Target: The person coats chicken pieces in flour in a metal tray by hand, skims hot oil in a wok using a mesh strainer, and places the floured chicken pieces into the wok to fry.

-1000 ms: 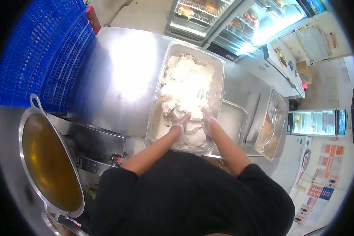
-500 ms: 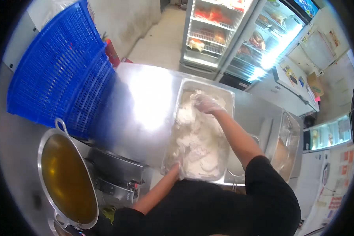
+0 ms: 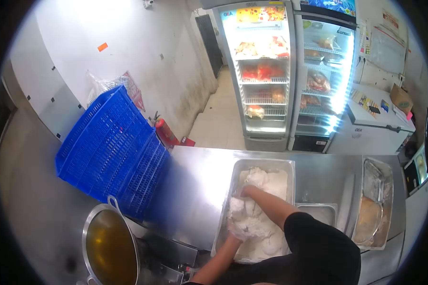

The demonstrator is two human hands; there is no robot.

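A deep rectangular metal tray [image 3: 291, 183] holds white flour [image 3: 277, 183] and several pieces thickly coated in it, such as a lump [image 3: 257, 176] near the far end; what they are under the coating I cannot tell. My right hand [image 3: 246, 191] reaches down into the flour on the tray's left side, its fingers hidden among the lumps. Closer to me, my left hand [image 3: 237, 231], in a clear plastic glove, touches a floury mass [image 3: 256, 228]. Flour and glove blur its fingers.
Left of the steel counter [image 3: 195, 190] stand stacked blue plastic crates [image 3: 114, 147]. A wide pan of yellow-brown oil [image 3: 110, 244] is at the lower left. To the right are a smaller metal tray [image 3: 335, 213] and a container with orange-brown contents [image 3: 368, 221]. Lit fridges [image 3: 266, 85] stand behind.
The view has tilted up, showing more wall and fridges. My right hand has moved from the tray's far end towards me, and my left hand has moved inward from the near left edge onto the floury pieces.
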